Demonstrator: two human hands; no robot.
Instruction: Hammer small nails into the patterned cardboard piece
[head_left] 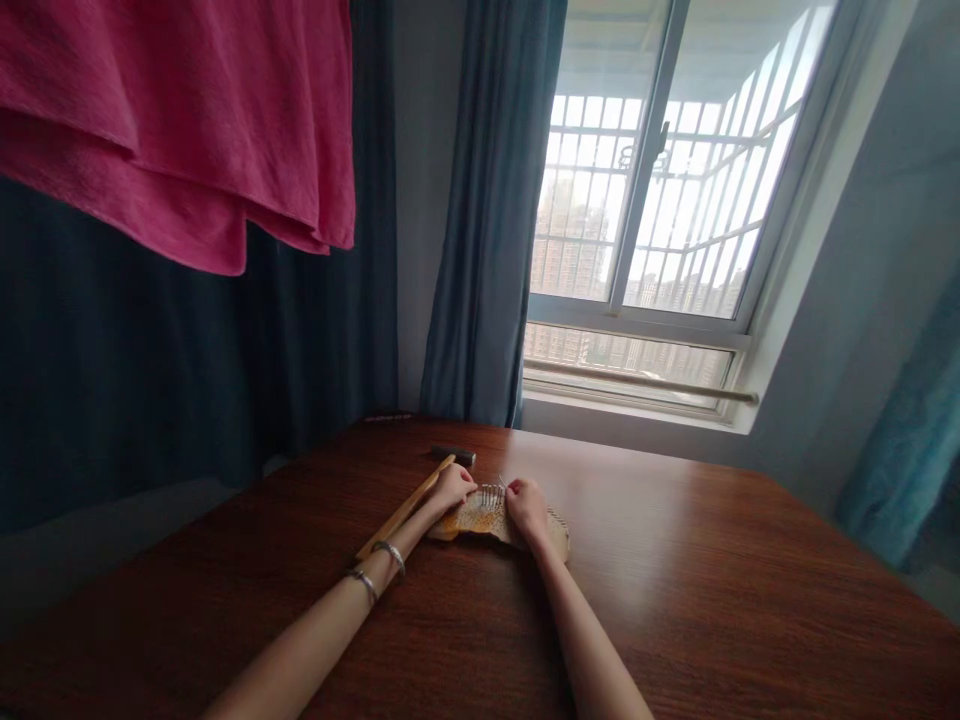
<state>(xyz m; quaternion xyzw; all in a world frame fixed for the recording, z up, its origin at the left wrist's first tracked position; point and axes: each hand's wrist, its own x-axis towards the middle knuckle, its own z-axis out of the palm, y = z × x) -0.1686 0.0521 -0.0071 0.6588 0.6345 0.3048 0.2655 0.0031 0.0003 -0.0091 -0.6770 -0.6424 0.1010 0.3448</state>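
A flat piece of wood lies on the brown table, with several thin metal nails standing in a row along it. My left hand rests curled on the wood's left end, just beside the nails. My right hand is closed in a pinch on one nail at the right end of the row. A hammer with a wooden handle and dark head lies on the table to the left, under my left wrist. Two bracelets sit on my left forearm.
Dark blue curtains hang behind the table, and a barred window stands at the back right. Pink cloth hangs at the upper left. A teal curtain is at the far right.
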